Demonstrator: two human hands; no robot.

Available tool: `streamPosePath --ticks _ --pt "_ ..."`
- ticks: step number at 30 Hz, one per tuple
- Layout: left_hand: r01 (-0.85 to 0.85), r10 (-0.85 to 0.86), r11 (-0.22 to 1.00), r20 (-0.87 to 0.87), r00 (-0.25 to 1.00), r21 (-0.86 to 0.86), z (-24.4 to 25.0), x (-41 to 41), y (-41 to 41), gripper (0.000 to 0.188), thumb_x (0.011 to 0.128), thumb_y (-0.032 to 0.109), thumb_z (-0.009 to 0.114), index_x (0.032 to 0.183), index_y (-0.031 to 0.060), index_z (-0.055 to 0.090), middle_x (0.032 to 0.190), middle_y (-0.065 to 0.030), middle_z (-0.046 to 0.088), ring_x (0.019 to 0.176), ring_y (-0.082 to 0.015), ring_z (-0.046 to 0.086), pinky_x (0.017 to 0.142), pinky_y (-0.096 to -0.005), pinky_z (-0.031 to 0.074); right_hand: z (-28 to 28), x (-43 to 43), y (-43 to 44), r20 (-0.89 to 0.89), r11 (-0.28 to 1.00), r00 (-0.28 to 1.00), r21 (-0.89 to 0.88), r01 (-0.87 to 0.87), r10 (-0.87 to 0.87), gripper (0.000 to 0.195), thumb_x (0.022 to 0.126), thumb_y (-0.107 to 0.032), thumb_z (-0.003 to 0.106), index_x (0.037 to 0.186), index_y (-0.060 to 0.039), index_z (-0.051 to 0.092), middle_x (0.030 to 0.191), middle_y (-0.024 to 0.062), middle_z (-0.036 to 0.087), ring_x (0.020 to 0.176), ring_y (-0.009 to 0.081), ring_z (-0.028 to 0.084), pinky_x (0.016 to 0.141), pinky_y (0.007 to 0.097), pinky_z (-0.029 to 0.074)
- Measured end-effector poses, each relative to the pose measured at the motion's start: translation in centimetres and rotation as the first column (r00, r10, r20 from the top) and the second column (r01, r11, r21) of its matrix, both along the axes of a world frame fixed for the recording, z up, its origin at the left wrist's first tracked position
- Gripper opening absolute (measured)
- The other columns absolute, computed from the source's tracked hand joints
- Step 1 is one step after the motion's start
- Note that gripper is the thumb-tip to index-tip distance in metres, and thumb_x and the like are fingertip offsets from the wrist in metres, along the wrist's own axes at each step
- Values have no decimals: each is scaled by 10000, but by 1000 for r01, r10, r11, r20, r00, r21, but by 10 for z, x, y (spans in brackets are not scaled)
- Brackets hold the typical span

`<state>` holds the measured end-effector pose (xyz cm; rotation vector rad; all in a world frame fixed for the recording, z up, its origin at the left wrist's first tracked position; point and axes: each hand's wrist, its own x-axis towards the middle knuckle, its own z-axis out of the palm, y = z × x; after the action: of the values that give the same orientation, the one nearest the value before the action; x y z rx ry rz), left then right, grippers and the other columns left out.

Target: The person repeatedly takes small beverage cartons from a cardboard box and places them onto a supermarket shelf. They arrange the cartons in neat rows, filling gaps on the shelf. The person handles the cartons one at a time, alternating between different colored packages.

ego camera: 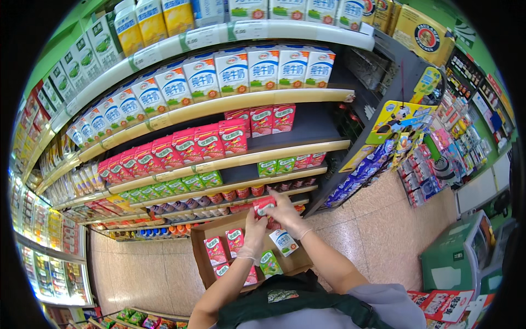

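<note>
Both my hands wear thin clear gloves. A small red drink carton (264, 205) is gripped between my left hand (254, 231) and my right hand (285, 212), tilted, in front of the lower shelves. Below them stands an open cardboard box (214, 228). Inside it are several red drink cartons (214, 251), a green carton (270, 264) and a white-and-blue milk carton (283, 242). Another red carton (273, 223) shows just under my hands; whether it is held, I cannot tell. My forearms hide part of the box.
Shelves ahead carry rows of white milk cartons (233, 70), red cartons (164, 154) and green cartons (191, 182). A grey end panel (361, 127) with hanging snack packets (361, 177) bounds them at right. Glass-fronted coolers (53, 263) stand left, a green-and-grey bin-like unit (448, 255) right.
</note>
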<state>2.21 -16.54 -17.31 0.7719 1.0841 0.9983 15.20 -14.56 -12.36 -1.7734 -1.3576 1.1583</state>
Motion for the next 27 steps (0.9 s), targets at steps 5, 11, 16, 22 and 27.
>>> streamPosePath --ticks 5,11,16,22,27 --pt "98 -104 868 -14 995 487 99 50 34 562 949 2 505 1486 22 341 1358 -97 516 1240 -178 503 1049 -328 417 83 52 17 -120 835 989 534 135 -84 611 834 -5 669 1415 -13 479 1357 115 451 1233 212 520 1033 327 443" --pt "160 -242 682 13 970 714 155 122 112 591 950 11 502 1513 22 324 1362 -96 526 1251 -180 499 1102 -324 347 151 96 50 -447 609 889 678 412 -103 605 911 41 593 1483 -71 434 1366 98 449 1242 189 502 1054 308 411" --pt "289 -287 733 -106 952 615 138 160 156 593 928 50 501 1503 9 359 1368 -109 545 1260 -179 497 1094 -299 340 119 141 91 -605 640 789 565 521 -109 543 956 12 544 1483 -45 423 1427 85 445 1271 171 489 1076 300 384" --pt "421 -291 736 -314 904 530 123 184 181 642 901 119 534 1504 -9 355 1375 -172 562 1205 -217 556 1026 -282 391 108 162 93 -643 722 751 449 526 -146 550 989 -15 459 1524 -14 329 1367 101 543 1204 145 528 1069 290 361" --pt "519 -431 735 -289 855 436 159 187 171 630 884 104 537 1477 -46 390 1268 -112 610 1141 -170 542 1023 -256 371 105 176 97 -500 742 832 459 489 -239 577 986 -50 455 1535 -16 278 1387 126 527 1187 166 528 1050 296 374"
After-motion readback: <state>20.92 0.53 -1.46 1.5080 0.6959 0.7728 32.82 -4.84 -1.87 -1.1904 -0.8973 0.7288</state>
